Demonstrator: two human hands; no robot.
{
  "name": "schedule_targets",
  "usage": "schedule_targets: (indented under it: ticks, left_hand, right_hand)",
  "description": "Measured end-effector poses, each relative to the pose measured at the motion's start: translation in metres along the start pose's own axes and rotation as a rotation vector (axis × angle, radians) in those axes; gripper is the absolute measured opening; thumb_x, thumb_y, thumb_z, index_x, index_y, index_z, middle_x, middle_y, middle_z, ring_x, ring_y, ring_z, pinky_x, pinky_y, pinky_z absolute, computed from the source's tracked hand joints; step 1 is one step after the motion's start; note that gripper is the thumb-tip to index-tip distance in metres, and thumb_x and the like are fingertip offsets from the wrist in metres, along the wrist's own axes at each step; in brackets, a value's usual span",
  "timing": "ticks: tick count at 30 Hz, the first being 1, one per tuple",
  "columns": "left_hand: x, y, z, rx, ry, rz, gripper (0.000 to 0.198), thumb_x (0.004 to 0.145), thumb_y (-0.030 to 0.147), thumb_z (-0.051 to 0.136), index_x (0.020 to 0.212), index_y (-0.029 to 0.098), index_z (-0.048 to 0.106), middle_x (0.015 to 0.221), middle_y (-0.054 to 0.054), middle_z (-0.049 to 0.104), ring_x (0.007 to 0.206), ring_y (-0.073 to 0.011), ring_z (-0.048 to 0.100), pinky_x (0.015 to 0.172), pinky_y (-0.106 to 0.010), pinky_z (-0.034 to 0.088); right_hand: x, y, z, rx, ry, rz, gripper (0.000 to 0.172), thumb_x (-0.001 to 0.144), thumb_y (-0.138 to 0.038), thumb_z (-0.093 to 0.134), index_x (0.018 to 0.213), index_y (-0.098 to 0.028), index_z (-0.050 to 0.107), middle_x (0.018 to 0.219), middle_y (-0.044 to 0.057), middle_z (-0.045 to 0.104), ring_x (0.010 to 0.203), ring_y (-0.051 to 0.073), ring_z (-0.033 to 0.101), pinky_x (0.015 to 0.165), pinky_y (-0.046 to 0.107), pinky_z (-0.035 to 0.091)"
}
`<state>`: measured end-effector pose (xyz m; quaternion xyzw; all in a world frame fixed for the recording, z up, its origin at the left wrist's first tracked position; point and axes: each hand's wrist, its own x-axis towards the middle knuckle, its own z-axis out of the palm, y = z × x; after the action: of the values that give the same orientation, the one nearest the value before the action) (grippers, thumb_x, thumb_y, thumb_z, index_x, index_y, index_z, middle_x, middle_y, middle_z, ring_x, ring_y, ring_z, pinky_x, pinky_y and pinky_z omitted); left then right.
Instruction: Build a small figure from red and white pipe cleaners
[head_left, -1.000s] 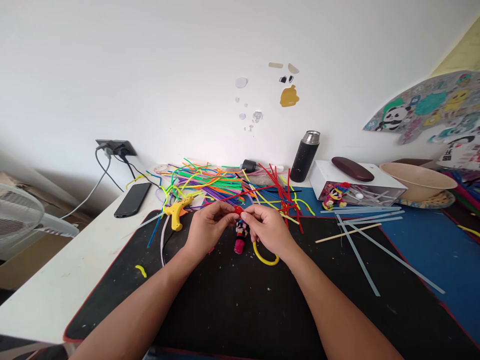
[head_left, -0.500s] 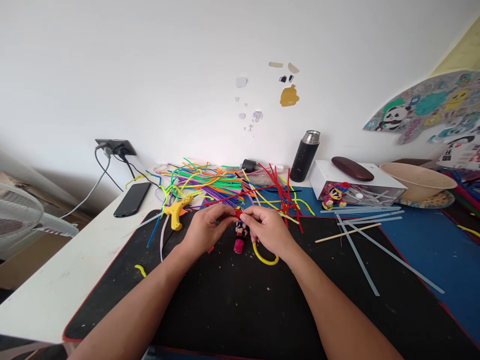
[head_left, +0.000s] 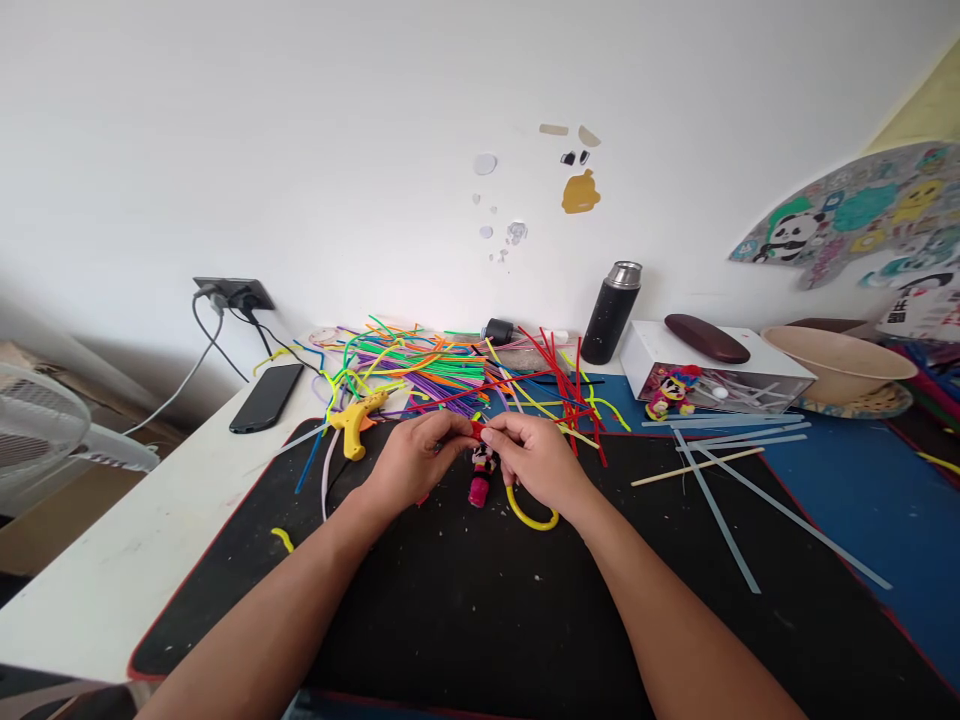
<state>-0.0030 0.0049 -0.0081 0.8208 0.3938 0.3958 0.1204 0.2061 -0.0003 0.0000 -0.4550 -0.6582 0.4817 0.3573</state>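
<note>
Over the black mat point(head_left: 465, 620), my left hand point(head_left: 411, 460) and my right hand point(head_left: 534, 455) meet fingertip to fingertip. Both pinch a small red pipe-cleaner piece point(head_left: 477, 428) between them. Just below the fingers lies a little doll figure point(head_left: 481, 476) with a pink base. A curved yellow pipe cleaner point(head_left: 531, 514) rests on the mat under my right hand. A heap of coloured pipe cleaners point(head_left: 450, 372) lies right behind the hands.
A yellow glue gun point(head_left: 355, 420) and a black phone point(head_left: 266, 397) lie at the left. At the right are glue sticks point(head_left: 720, 512), a black flask point(head_left: 610, 313), a white box point(head_left: 712, 370) and a beige bowl point(head_left: 837, 362). A fan point(head_left: 45, 430) stands far left.
The hands have stayed in place and drawn slightly closer, fingers working the red piece, which is now more covered by the fingertips.
</note>
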Motion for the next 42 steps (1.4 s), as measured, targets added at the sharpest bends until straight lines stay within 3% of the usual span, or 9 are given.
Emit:
schedule_targets:
  ticks: [5,12,18,21,24,27,36,42]
  left_hand:
    - [0.000,0.001,0.000,-0.024,0.002,0.021,0.008,0.096,0.028,0.068,0.092,0.022,0.072,0.084,-0.002,0.077,0.074,-0.0169,0.072,0.071,-0.026,0.055]
    - [0.004,0.008,0.000,-0.375,-0.062,-0.268,0.013,0.095,0.031,0.066,0.093,0.019,0.072,0.083,-0.003,0.076,0.069,-0.0165,0.071,0.067,-0.027,0.057]
    - [0.006,0.007,0.002,-0.569,-0.045,-0.414,0.019,0.088,0.034,0.075,0.084,0.018,0.065,0.077,-0.001,0.070,0.068,-0.0152,0.069,0.067,-0.027,0.058]
    - [0.006,0.006,0.004,-0.716,-0.009,-0.449,0.026,0.083,0.035,0.080,0.094,0.019,0.063,0.079,0.000,0.071,0.069,-0.0161,0.071,0.067,-0.029,0.060]
    - [0.006,0.006,0.003,-0.671,-0.051,-0.407,0.026,0.085,0.033,0.078,0.104,0.018,0.069,0.083,-0.002,0.074,0.072,-0.0169,0.072,0.069,-0.029,0.061]
    - [0.004,0.006,0.002,-0.568,-0.079,-0.389,0.018,0.088,0.033,0.074,0.096,0.017,0.073,0.082,-0.004,0.076,0.069,-0.0167,0.072,0.068,-0.028,0.060]
    - [0.000,0.007,0.014,-0.516,0.033,-0.386,0.014,0.088,0.031,0.075,0.083,0.018,0.071,0.070,0.000,0.072,0.057,-0.0138,0.067,0.056,-0.023,0.056]
    - [-0.002,0.010,0.017,-0.459,0.036,-0.383,0.012,0.092,0.030,0.071,0.089,0.019,0.074,0.071,0.000,0.074,0.062,-0.0158,0.071,0.060,-0.025,0.059]
  right_hand:
    - [0.000,0.002,0.000,0.001,-0.005,-0.005,0.024,0.097,-0.041,0.059,0.091,-0.021,0.070,0.051,-0.006,0.056,0.042,0.012,0.054,0.047,0.022,0.040]
    - [0.001,0.001,-0.001,0.002,0.013,-0.001,0.023,0.097,-0.040,0.059,0.091,-0.021,0.070,0.051,-0.007,0.054,0.041,0.012,0.054,0.046,0.022,0.039]
    - [0.001,0.002,-0.001,-0.019,0.012,-0.023,0.023,0.097,-0.039,0.059,0.090,-0.021,0.071,0.052,-0.006,0.054,0.042,0.012,0.055,0.047,0.022,0.039]
    - [0.000,0.003,0.000,-0.009,0.013,-0.031,0.023,0.098,-0.039,0.058,0.090,-0.021,0.070,0.054,-0.006,0.055,0.043,0.012,0.055,0.048,0.022,0.040]
    - [0.000,0.003,0.001,-0.002,-0.008,-0.026,0.022,0.098,-0.037,0.058,0.090,-0.021,0.070,0.054,-0.006,0.055,0.043,0.011,0.055,0.048,0.022,0.040]
    - [0.000,0.004,0.001,-0.001,-0.019,-0.026,0.022,0.098,-0.036,0.057,0.089,-0.020,0.070,0.054,-0.007,0.054,0.043,0.011,0.054,0.048,0.022,0.039]
    - [0.003,0.010,0.003,0.048,-0.008,-0.019,0.024,0.097,-0.039,0.059,0.090,-0.020,0.070,0.054,-0.006,0.055,0.041,0.010,0.053,0.045,0.021,0.038]
    - [0.004,0.011,0.004,0.055,0.037,0.014,0.025,0.097,-0.040,0.059,0.089,-0.019,0.070,0.048,-0.006,0.054,0.040,0.011,0.051,0.045,0.021,0.038]
